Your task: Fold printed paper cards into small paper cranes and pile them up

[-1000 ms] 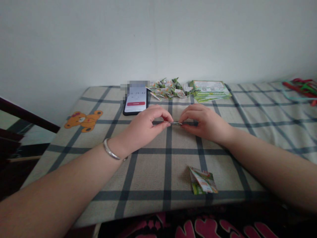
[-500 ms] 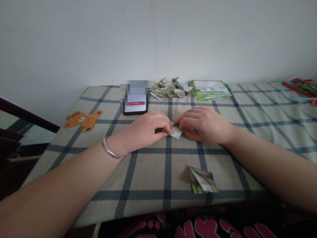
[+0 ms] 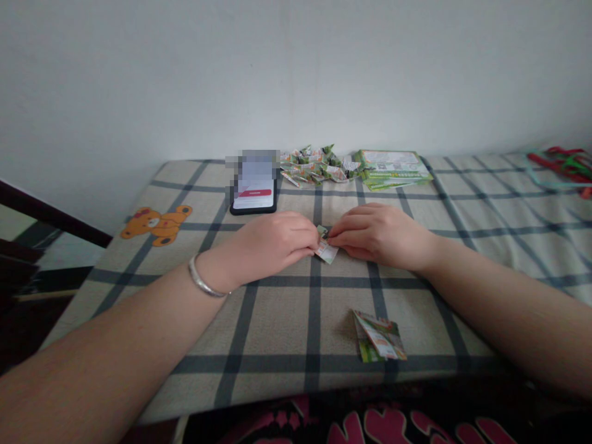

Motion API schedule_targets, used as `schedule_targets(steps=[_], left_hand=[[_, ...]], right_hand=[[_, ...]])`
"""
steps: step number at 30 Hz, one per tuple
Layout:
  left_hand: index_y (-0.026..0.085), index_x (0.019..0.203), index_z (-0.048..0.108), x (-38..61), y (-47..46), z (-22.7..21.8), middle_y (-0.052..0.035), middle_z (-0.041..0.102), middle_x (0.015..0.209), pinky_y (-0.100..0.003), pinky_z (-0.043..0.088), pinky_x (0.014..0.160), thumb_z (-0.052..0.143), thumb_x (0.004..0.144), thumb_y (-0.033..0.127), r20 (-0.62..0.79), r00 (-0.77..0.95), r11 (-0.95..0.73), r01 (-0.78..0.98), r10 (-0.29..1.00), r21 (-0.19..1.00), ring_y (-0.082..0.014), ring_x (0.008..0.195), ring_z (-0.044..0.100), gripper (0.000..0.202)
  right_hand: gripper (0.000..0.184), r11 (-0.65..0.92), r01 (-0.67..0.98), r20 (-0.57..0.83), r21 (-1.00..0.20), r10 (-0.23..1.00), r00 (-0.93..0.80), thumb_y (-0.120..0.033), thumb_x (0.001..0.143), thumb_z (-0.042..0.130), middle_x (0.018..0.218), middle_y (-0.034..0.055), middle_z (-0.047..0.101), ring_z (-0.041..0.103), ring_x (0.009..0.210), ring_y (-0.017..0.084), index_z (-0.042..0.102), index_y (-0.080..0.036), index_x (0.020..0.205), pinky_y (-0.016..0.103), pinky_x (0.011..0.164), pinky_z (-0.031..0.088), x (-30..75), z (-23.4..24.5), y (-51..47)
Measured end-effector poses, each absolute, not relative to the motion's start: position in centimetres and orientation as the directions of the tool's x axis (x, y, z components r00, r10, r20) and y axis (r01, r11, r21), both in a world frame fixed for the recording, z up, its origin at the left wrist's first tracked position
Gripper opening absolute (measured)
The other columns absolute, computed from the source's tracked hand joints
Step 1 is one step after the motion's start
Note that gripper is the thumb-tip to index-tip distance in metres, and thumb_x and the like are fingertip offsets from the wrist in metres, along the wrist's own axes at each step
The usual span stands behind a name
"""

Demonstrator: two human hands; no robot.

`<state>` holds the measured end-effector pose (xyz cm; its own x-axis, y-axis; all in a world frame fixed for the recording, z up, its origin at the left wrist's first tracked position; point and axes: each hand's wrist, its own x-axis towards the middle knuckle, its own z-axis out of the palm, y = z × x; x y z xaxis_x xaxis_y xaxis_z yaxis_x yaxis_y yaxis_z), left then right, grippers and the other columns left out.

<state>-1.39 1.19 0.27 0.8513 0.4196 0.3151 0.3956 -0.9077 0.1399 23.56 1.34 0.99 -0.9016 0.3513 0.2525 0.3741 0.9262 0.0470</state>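
Note:
A small piece of folded printed paper [image 3: 328, 251], white with some green and orange, is between my two hands just over the checked tablecloth. My left hand [image 3: 282, 242], with a silver bangle at the wrist, pinches its left side. The fingers of my right hand [image 3: 377, 233] are closed on its right side. Fingertips cover part of the paper. Nearer to me lies another folded paper piece [image 3: 380, 338], green, white and grey, with one flap standing up slightly.
Along the wall are a phone [image 3: 253, 185] with a lit screen, a heap of folded paper pieces [image 3: 319, 166] and a stack of green printed leaflets [image 3: 395, 166]. Red and green items [image 3: 568, 165] lie at the far right. A bear figure [image 3: 156, 226] is on the cloth at left.
The paper between my hands has turned a little, and its lower corner has shifted slightly toward me. My left fingers have closed up more. The other things have stayed put.

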Motion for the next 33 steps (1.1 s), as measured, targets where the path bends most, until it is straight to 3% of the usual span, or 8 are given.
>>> schedule_targets(steps=[5, 9, 12, 17, 20, 26, 29, 33], left_hand=[[0.020, 0.099, 0.072, -1.6, 1.5, 0.0, -0.0030, 0.071, 0.102, -0.033, 0.050, 0.091, 0.053, 0.095, 0.022, 0.328, 0.843, -0.901, 0.427, 0.427, 0.077, -0.0179, 0.099, 0.064, 0.019], [0.018, 0.091, 0.070, -1.5, 1.5, 0.0, -0.0051, 0.069, 0.095, -0.036, 0.051, 0.081, 0.056, 0.093, 0.025, 0.334, 0.818, -0.861, 0.507, 0.469, -0.032, -0.0209, 0.090, 0.063, 0.016], [0.017, 0.089, 0.068, -1.4, 1.4, 0.0, -0.0053, 0.067, 0.091, -0.036, 0.051, 0.079, 0.056, 0.093, 0.025, 0.333, 0.802, -0.843, 0.537, 0.496, -0.037, -0.0215, 0.088, 0.061, 0.015], [0.016, 0.090, 0.067, -1.2, 1.0, 0.1, -0.0059, 0.065, 0.093, -0.036, 0.050, 0.081, 0.053, 0.093, 0.023, 0.322, 0.802, -0.846, 0.533, 0.503, -0.007, -0.0215, 0.090, 0.061, 0.016], [0.015, 0.092, 0.066, -1.0, 0.6, 0.4, -0.0071, 0.065, 0.097, -0.035, 0.051, 0.081, 0.056, 0.092, 0.031, 0.311, 0.824, -0.868, 0.496, 0.473, 0.007, -0.0216, 0.091, 0.062, 0.018], [0.013, 0.091, 0.067, -1.0, -0.1, 0.6, -0.0075, 0.068, 0.096, -0.037, 0.055, 0.078, 0.059, 0.091, 0.030, 0.299, 0.852, -0.865, 0.483, 0.429, -0.134, -0.0236, 0.090, 0.065, 0.018], [0.013, 0.092, 0.068, -1.0, 0.0, 0.4, -0.0078, 0.070, 0.099, -0.036, 0.056, 0.079, 0.056, 0.093, 0.029, 0.314, 0.845, -0.862, 0.490, 0.433, -0.130, -0.0226, 0.091, 0.067, 0.020], [0.012, 0.093, 0.069, -1.1, 0.2, 0.2, -0.0085, 0.069, 0.107, -0.034, 0.057, 0.082, 0.049, 0.097, 0.026, 0.326, 0.831, -0.858, 0.504, 0.450, -0.099, -0.0208, 0.092, 0.068, 0.025]], right_hand=[[0.023, 0.909, 0.407, 0.231, 0.091, 0.378, -0.897, -0.024, 0.097, 0.050, 0.097, 0.0071, 0.072, 0.063, 0.091, 0.020, 0.072, -0.018, 0.098, 0.034, 0.077, 0.045, 23.2, 1.3, 0.9], [0.023, 0.883, 0.461, 0.205, 0.089, 0.437, -0.876, -0.027, 0.095, 0.050, 0.084, 0.0068, 0.069, 0.060, 0.081, 0.019, 0.070, -0.017, 0.089, 0.032, 0.071, 0.042, 22.9, 1.4, 0.4], [0.024, 0.870, 0.484, 0.220, 0.092, 0.457, -0.862, -0.029, 0.094, 0.051, 0.079, 0.0062, 0.067, 0.057, 0.075, 0.018, 0.067, -0.017, 0.083, 0.031, 0.067, 0.040, 22.7, 1.3, 0.3], [0.024, 0.880, 0.469, 0.273, 0.068, 0.436, -0.857, -0.029, 0.096, 0.048, 0.085, 0.0081, 0.068, 0.059, 0.087, 0.020, 0.067, -0.017, 0.087, 0.031, 0.072, 0.041, 22.4, 0.9, 0.2], [0.025, 0.876, 0.481, 0.288, 0.038, 0.452, -0.844, -0.030, 0.096, 0.048, 0.085, 0.0073, 0.068, 0.060, 0.081, 0.019, 0.066, -0.016, 0.086, 0.030, 0.070, 0.041, 22.2, 0.7, 0.0], [0.028, 0.891, 0.454, 0.321, -0.021, 0.436, -0.841, -0.040, 0.095, 0.054, 0.082, 0.0051, 0.068, 0.061, 0.077, 0.018, 0.068, -0.017, 0.092, 0.030, 0.070, 0.042, 22.7, 0.6, 0.4], [0.031, 0.896, 0.438, 0.313, -0.071, 0.437, -0.843, -0.047, 0.092, 0.059, 0.090, 0.0057, 0.070, 0.063, 0.084, 0.019, 0.069, -0.018, 0.099, 0.030, 0.073, 0.044, 23.2, 0.7, 0.9], [0.021, 0.866, 0.496, 0.281, -0.071, 0.494, -0.823, -0.034, 0.091, 0.061, 0.097, 0.0055, 0.071, 0.064, 0.086, 0.019, 0.071, -0.020, 0.102, 0.029, 0.073, 0.045, 23.7, 1.0, 1.3]])
